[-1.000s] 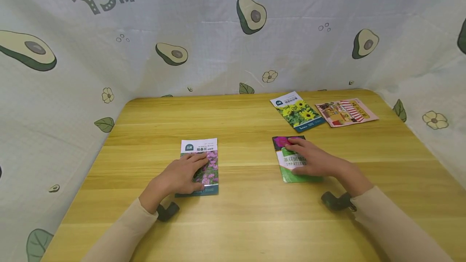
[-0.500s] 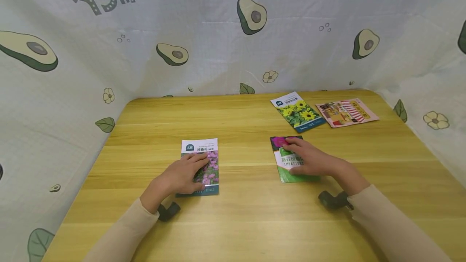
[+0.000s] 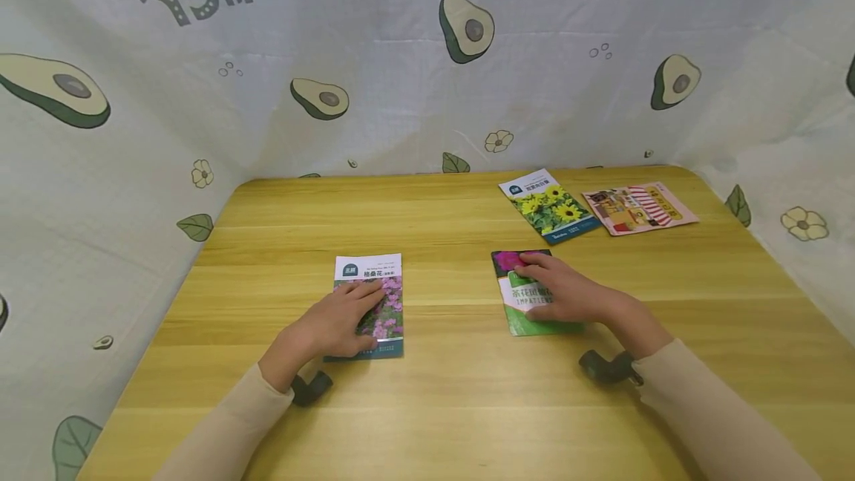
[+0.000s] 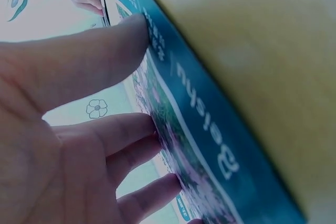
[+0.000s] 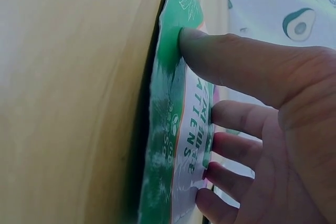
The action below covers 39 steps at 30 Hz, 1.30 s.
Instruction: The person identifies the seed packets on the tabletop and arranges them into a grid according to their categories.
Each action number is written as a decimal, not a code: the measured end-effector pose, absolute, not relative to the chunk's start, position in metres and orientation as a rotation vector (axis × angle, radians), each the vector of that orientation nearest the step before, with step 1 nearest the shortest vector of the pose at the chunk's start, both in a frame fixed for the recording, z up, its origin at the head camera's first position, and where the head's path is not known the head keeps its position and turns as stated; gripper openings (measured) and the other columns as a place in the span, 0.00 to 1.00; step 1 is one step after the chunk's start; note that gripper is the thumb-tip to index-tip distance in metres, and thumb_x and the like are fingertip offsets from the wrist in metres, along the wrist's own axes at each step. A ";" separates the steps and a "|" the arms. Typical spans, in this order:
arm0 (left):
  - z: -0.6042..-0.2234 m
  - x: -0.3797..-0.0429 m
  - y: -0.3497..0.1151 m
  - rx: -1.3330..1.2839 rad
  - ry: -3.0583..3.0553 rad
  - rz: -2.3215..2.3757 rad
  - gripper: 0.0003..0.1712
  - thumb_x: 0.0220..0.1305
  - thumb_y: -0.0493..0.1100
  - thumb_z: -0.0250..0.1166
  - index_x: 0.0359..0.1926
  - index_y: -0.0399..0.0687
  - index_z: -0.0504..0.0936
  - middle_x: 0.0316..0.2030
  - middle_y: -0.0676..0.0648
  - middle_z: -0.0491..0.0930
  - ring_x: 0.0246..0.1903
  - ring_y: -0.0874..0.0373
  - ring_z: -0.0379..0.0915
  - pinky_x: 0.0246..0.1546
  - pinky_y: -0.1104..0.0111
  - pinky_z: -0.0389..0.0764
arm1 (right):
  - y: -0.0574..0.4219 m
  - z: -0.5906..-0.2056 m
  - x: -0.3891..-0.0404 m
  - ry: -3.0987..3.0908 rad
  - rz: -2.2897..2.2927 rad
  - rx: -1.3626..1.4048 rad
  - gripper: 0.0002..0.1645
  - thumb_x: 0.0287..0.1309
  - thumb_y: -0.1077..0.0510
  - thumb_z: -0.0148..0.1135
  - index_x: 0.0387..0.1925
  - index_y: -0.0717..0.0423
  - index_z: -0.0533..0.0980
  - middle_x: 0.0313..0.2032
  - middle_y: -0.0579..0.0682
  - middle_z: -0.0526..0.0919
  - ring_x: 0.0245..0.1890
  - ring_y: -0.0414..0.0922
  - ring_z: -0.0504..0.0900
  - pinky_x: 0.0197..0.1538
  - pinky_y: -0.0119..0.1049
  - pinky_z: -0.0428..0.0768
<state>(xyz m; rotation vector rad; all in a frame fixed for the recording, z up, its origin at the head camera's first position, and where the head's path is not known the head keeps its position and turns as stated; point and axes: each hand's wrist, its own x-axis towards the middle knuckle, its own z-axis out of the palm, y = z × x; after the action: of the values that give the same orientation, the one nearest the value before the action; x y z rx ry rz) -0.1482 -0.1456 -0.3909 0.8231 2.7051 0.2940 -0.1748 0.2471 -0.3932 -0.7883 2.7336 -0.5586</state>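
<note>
My left hand [image 3: 337, 320] rests on a seed packet with pink flowers [image 3: 390, 325], white at the top and blue at the bottom. In the left wrist view the thumb and fingertips touch its printed face, above the blue band [image 4: 210, 124]. To the right, my right hand [image 3: 573, 293] lies on a green and white Impatiens seed packet [image 3: 528, 321] with a magenta flower at its top. The right wrist view shows the thumb pressing its green part [image 5: 170, 45], while the fingertips touch the white part. Both packets lie flat, partly covered by the hands.
At the back right of the wooden table [image 3: 441, 407] lies a seed packet with yellow flowers [image 3: 551, 210]. Close beside it is a pink packet with a striped awning [image 3: 641, 208]. A white avocado-print cloth [image 3: 401, 117] hangs behind the table.
My right hand has slid the Impatiens packet a little to the left across the table. The left hand stays in place on the pink-flower packet.
</note>
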 end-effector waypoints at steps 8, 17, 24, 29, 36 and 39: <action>-0.390 -0.148 -0.145 0.806 2.694 0.292 0.44 0.62 0.50 0.68 0.74 0.41 0.61 0.76 0.42 0.59 0.74 0.37 0.54 0.71 0.43 0.62 | 0.241 -0.393 -0.177 2.731 -0.556 -0.792 0.44 0.54 0.51 0.72 0.68 0.64 0.67 0.71 0.68 0.59 0.70 0.69 0.59 0.68 0.67 0.63; -0.385 -0.149 -0.146 0.804 2.638 0.247 0.46 0.63 0.51 0.66 0.76 0.42 0.57 0.78 0.43 0.53 0.76 0.37 0.49 0.73 0.44 0.60 | 0.236 -0.394 -0.178 2.724 -0.557 -0.781 0.45 0.53 0.49 0.73 0.68 0.63 0.67 0.72 0.67 0.59 0.70 0.68 0.59 0.69 0.67 0.63; -0.383 -0.150 -0.146 0.777 2.615 0.248 0.46 0.62 0.49 0.67 0.77 0.44 0.57 0.78 0.45 0.53 0.76 0.39 0.49 0.70 0.44 0.64 | 0.236 -0.395 -0.178 2.722 -0.561 -0.772 0.45 0.53 0.48 0.73 0.69 0.62 0.67 0.72 0.66 0.59 0.70 0.68 0.59 0.69 0.67 0.63; -0.384 -0.150 -0.147 0.787 2.635 0.258 0.46 0.61 0.49 0.68 0.76 0.44 0.58 0.77 0.44 0.55 0.75 0.38 0.51 0.70 0.43 0.64 | 0.235 -0.395 -0.178 2.723 -0.555 -0.807 0.44 0.55 0.50 0.71 0.69 0.63 0.67 0.72 0.66 0.59 0.70 0.68 0.59 0.69 0.67 0.63; -0.384 -0.149 -0.147 0.794 2.642 0.268 0.46 0.61 0.49 0.68 0.76 0.44 0.59 0.77 0.44 0.56 0.75 0.37 0.51 0.71 0.43 0.62 | 0.232 -0.397 -0.178 2.708 -0.543 -0.854 0.43 0.54 0.55 0.69 0.70 0.63 0.65 0.72 0.66 0.58 0.70 0.67 0.58 0.68 0.68 0.62; -0.385 -0.150 -0.148 0.793 2.647 0.271 0.46 0.61 0.49 0.69 0.76 0.44 0.59 0.77 0.44 0.56 0.75 0.37 0.52 0.71 0.43 0.62 | 0.231 -0.397 -0.178 2.708 -0.553 -0.854 0.43 0.54 0.55 0.69 0.70 0.64 0.66 0.72 0.67 0.58 0.70 0.68 0.58 0.68 0.68 0.62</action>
<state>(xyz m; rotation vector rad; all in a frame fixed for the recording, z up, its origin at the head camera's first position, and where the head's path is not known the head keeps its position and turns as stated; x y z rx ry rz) -0.1496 -0.1479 -0.3849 0.7933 2.6472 0.2709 -0.1783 0.2309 -0.3973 -0.8541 2.7082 -0.5534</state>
